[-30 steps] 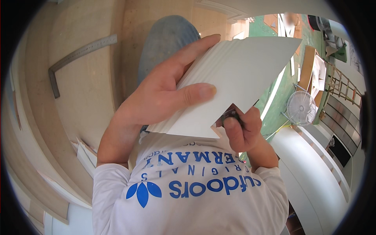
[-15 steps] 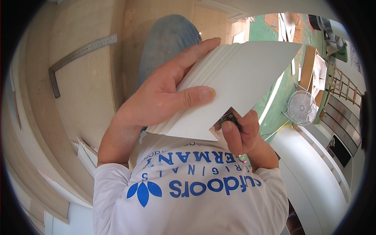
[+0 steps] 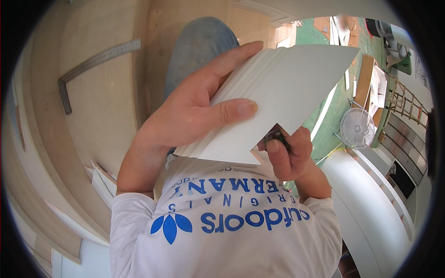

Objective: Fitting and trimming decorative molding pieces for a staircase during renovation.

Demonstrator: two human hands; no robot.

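A white moulding board (image 3: 287,88) with a ridged edge is held tilted in front of my chest. My left hand (image 3: 204,102) is closed on it, thumb flat on its smooth face and fingers along the ridged edge. A square notch is cut into the board's near right side, showing a bare brownish cut edge. Beside that notch, my right hand (image 3: 292,155) pinches a small dark tool (image 3: 274,135) between thumb and bent fingers. Most of the tool is hidden by the board and fingers, so its kind cannot be made out.
A metal carpenter's square (image 3: 92,62) lies on the pale wooden boards (image 3: 99,111) at left. White offcuts (image 3: 102,183) stand near my left elbow. My jeans-clad knee (image 3: 199,46) is beyond the board. At right are a round fan (image 3: 357,127), a wooden ladder (image 3: 408,99) and green floor.
The board and both hands have shifted very slightly, with the notch and right hand a little to the right and up. Both grips stay the same.
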